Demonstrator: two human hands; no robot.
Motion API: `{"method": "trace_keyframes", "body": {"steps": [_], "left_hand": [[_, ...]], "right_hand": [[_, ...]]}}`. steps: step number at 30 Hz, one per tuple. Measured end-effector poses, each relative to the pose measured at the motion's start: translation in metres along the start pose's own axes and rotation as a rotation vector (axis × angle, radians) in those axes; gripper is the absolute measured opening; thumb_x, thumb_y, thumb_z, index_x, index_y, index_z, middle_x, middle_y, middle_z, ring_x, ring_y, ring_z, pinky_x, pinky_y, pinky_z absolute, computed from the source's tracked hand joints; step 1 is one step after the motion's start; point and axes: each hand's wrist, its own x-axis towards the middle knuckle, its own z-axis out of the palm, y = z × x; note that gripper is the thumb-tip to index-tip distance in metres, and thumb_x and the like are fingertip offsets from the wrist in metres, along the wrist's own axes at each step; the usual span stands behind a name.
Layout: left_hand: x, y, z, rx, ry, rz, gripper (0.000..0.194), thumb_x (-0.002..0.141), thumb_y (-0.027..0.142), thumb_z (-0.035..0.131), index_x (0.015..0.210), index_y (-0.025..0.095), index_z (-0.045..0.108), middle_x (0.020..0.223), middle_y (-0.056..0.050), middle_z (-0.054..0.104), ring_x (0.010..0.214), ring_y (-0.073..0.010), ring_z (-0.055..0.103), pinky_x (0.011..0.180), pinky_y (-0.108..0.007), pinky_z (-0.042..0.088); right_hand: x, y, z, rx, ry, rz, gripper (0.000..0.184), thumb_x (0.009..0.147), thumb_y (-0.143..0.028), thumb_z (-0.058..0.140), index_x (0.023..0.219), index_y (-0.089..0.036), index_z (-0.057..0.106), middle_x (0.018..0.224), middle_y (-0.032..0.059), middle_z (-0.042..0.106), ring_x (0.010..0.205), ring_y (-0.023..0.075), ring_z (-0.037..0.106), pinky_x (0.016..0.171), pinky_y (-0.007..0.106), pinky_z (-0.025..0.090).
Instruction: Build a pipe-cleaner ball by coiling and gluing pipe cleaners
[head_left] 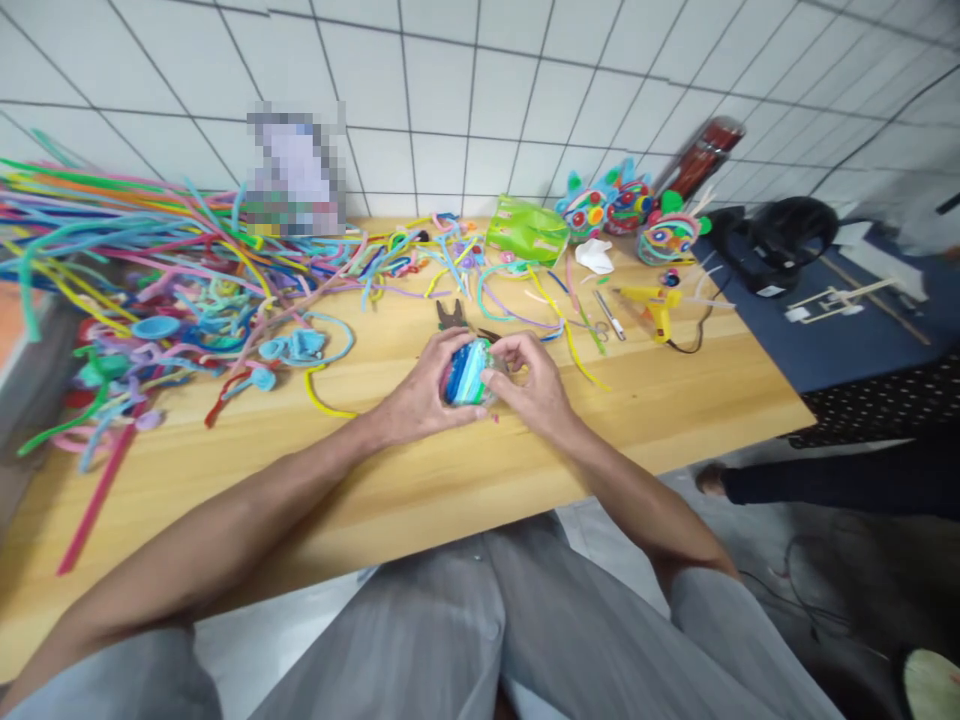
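Note:
A ball wrapped in pipe cleaners point(466, 374), striped dark blue, light blue, white and green, is held just over the front half of the wooden table. My left hand point(429, 388) wraps round its left side and underside. On the other side, my right hand point(531, 380) is closed, with its thumb pressed to the ball's right edge and its fingers bent; whether a loose strand is pinched there is hidden. Just behind the ball lie pliers point(451, 314), with dark jaws pointing away from me.
Heaped pipe cleaners point(217, 270) cover the table's left and back. A green packet point(527, 232), decorated animal-like heads point(586, 212), crumpled white tissue point(595, 256), a pen point(609, 314) and a corded yellow glue gun point(654, 308) lie to the right. A red flask point(701, 155) leans behind.

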Motion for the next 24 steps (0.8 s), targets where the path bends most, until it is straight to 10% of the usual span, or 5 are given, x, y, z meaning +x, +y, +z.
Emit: {"method": "trace_keyframes", "body": {"steps": [24], "left_hand": [[0.0032, 0.0027, -0.0005, -0.094, 0.033, -0.025, 0.059, 0.099, 0.054, 0.068, 0.148, 0.028, 0.046, 0.151, -0.014, 0.052, 0.147, -0.0300, 0.049, 0.124, -0.051, 0.042]], "right_hand": [[0.0014, 0.0083, 0.0017, 0.019, 0.023, -0.003, 0.019, 0.090, -0.040, 0.073, 0.102, -0.029, 0.063, 0.100, 0.0024, 0.063, 0.094, 0.0229, 0.058, 0.089, 0.042, 0.051]]}}
